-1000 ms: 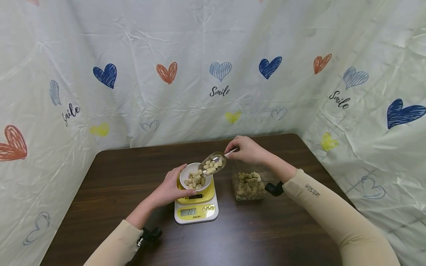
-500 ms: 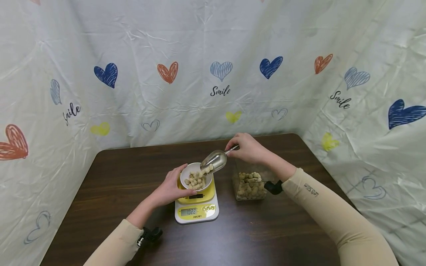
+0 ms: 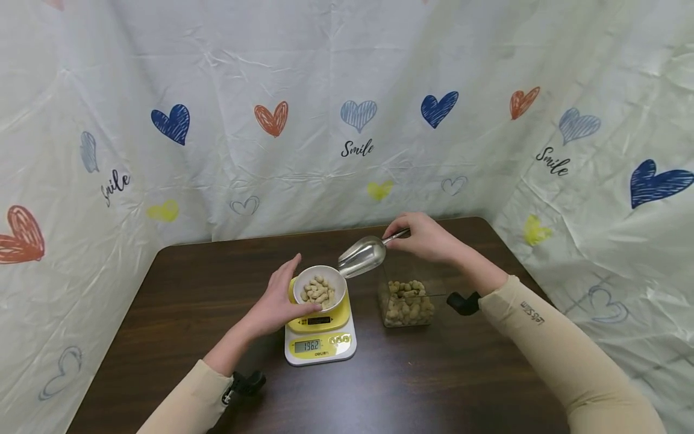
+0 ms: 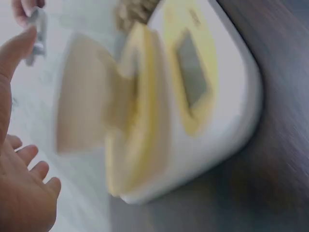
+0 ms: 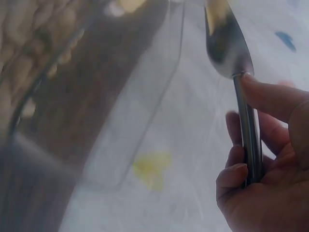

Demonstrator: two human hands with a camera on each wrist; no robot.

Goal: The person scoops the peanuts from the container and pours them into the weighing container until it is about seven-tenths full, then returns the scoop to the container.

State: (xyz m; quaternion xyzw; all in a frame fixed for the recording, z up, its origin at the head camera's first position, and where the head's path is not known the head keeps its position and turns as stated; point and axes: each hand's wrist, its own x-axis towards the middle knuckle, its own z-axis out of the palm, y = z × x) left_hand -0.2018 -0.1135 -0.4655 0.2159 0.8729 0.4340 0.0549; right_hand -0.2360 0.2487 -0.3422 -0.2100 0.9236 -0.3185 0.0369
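Observation:
My right hand point(image 3: 420, 238) grips the handle of a metal scoop point(image 3: 363, 256), fingers wrapped round it in the right wrist view. The scoop's bowl is bare of peanuts and its lip lies at the right rim of a white bowl point(image 3: 337, 278). Peanuts point(image 3: 318, 292) lie in that bowl, which stands on a yellow and white kitchen scale point(image 3: 347, 351) with a lit number display. Beside the bowl's left side is my left hand point(image 3: 276, 304), fingers spread and thumb near the front rim. The left wrist view shows this hand point(image 4: 24, 188) loose, apart from the bowl point(image 4: 84, 96).
A clear plastic box point(image 3: 386, 310) with many more peanuts stands right of the scale, under my right forearm. All of it is on a dark wooden table point(image 3: 217, 283). A white sheet point(image 3: 303, 181) printed with hearts hangs behind and at the sides.
The scoop's peanuts have tipped into the bowl. My right hand has drawn the scoop back to the right and up. The scale's number has risen, and my left fingers have spread off the bowl.

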